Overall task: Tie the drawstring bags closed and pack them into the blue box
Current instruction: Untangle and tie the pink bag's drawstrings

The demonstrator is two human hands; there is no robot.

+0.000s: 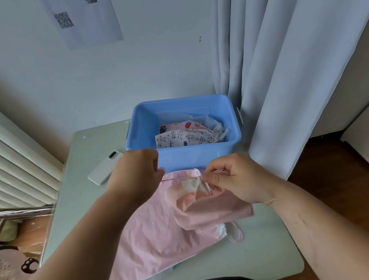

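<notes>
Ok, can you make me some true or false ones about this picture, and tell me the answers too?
1. The blue box already has printed bags in it. True.
2. The white phone lies inside the box. False: it lies on the table, left of the box.
3. The left hand and the right hand both hold the pink drawstring bag. True.
4. The box has a lid on it. False: its top is open.
</notes>
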